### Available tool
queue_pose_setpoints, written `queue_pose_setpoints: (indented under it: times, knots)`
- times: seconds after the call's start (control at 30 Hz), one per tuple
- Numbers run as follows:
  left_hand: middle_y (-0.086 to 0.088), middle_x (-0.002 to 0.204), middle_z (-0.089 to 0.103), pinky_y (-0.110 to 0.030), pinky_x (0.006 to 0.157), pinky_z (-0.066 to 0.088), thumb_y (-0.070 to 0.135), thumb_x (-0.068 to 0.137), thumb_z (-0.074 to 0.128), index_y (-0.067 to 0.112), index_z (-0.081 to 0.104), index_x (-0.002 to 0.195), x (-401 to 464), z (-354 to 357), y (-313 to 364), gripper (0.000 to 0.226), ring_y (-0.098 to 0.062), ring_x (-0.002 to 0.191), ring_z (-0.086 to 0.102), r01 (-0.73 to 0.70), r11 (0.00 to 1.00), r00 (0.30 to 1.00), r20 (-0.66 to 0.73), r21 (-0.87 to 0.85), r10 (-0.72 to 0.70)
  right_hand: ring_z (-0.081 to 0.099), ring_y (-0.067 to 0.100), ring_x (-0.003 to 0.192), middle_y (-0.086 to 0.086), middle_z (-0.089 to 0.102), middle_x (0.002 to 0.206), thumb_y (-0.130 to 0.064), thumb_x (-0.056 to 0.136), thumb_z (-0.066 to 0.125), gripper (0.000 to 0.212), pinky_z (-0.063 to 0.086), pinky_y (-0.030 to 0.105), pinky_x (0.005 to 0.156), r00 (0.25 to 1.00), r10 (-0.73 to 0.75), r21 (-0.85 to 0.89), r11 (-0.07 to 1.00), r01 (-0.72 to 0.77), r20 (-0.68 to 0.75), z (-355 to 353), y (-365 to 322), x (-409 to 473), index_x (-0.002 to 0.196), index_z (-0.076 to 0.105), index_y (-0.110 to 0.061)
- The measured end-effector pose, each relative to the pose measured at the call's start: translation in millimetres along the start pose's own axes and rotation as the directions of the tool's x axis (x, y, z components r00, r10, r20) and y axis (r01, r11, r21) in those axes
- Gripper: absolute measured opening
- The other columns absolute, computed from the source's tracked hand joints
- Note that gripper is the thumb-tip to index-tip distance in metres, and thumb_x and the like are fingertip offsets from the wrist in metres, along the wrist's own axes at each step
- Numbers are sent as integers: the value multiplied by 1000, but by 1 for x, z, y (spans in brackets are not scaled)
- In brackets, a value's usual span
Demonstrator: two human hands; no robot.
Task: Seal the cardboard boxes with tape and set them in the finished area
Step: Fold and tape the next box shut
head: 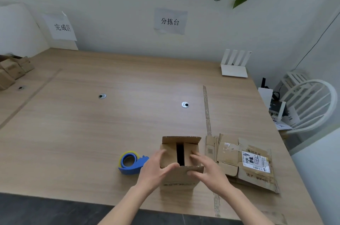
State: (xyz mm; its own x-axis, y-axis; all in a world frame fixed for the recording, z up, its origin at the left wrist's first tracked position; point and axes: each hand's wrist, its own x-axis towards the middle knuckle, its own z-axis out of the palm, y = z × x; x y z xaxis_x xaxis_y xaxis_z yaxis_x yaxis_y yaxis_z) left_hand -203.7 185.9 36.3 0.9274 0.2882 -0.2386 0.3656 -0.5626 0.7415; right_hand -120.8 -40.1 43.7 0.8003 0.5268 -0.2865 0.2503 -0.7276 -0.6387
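Wooden table (128, 123), wall signs 完成区 (62, 27) and 分拣台 (170, 21). Open cardboard box (181, 153) at near edge; left hand (156, 167) and right hand (207, 168) press its flaps, fingers loosely spread. Flattened cartons (242, 162) with shipping label, unreadable. Blue tape dispenser (131, 163) left of box.

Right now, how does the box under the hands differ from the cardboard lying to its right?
The box stands upright as a formed carton; the flattened cardboard lies collapsed on the table. The box's top flaps are folded in with a dark gap between them; the flattened cardboard has no open cavity. The flattened cardboard bears a white shipping label; the box's top shows none. Both are brown corrugated cardboard.
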Motion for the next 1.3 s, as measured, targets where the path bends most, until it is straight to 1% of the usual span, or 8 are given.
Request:
queue_pose_setpoints:
  times: [0.13, 0.27, 0.47, 0.57, 0.7, 0.9, 1.1, 1.3]
  knots:
    - [9, 144, 46, -35, 88, 53, 76, 79, 60, 34, 12, 156, 8, 10, 1, 100, -15, 106, 62, 27, 992, 992, -125, 122, -12, 59, 8, 117, -20, 60, 131, -66, 68, 76, 93, 51, 41, 100, 978, 69, 155, 987, -38, -199, 13, -3, 6, 142, 21, -67]
    - [5, 141, 36, -29, 66, 50, 59, 82, 70, 44, -24, 152, 14, 18, -6, 118, -17, 82, 64, -9, 971, 991, -124, 237, 39, 55, 10, 113, -16, 33, 142, -39, 66, 91, 132, 54, 36, 92, 964, 42, 103, 995, -16, -262, 11, -6, 18, 150, -9, -61]
    - [18, 158, 25, -35, 80, 52, 56, 76, 77, 42, 27, 149, 28, 13, -15, 90, -18, 119, 58, -15, 986, 984, -170, 166, 44, 35, 16, 143, -15, 1, 166, -64, 63, 83, 106, 49, 37, 101, 973, -18, -188, 982, -26, -229, -3, -4, 37, 150, 28, -43]
    - [23, 159, 26, -28, 94, 47, 50, 86, 72, 32, 56, 133, 27, 19, -23, 53, -12, 126, 55, -87, 988, 989, -109, 131, 101, 16, 8, 154, -22, 0, 164, -81, 84, 40, 89, 26, 32, 123, 988, -118, -359, 930, 74, -101, 7, 7, 30, 158, 29, -32]
    - [22, 162, 17, -22, 111, 35, 42, 96, 62, 29, 51, 146, 29, 30, -32, 52, -6, 139, 42, -148, 985, 984, -84, 82, 155, -12, 0, 153, -18, -14, 165, -68, 99, 23, 74, -4, 26, 126, 988, -133, -412, 907, 89, -78, 24, 18, 28, 161, 1, -33]
    - [24, 161, 14, -23, 112, 36, 39, 99, 59, 27, 52, 145, 39, 32, -37, 48, -5, 138, 43, -166, 985, 980, -101, 53, 171, -24, 5, 151, -11, -23, 165, -71, 99, 5, 73, -11, 31, 123, 991, -39, -432, 902, -19, -126, 49, 9, 39, 159, -11, -33]
    - [26, 161, 12, -17, 111, 32, 41, 99, 56, 29, 51, 146, 39, 28, -47, 48, 2, 136, 36, -214, 974, 973, -75, 73, 220, 0, 10, 156, -9, 1, 168, -70, 99, 6, 75, 0, 36, 123, 981, -74, -473, 881, -20, -179, 60, 11, 39, 161, 14, -28]
    - [31, 159, 17, -20, 112, 33, 38, 99, 58, 32, 54, 143, 40, 14, -52, 44, 19, 137, 24, -200, 971, 980, -31, -129, 197, -18, -1, 151, -19, -16, 165, -79, 82, -18, 88, -9, 32, 124, 988, -93, -428, 903, 32, -123, 52, 7, 39, 159, 0, -40]
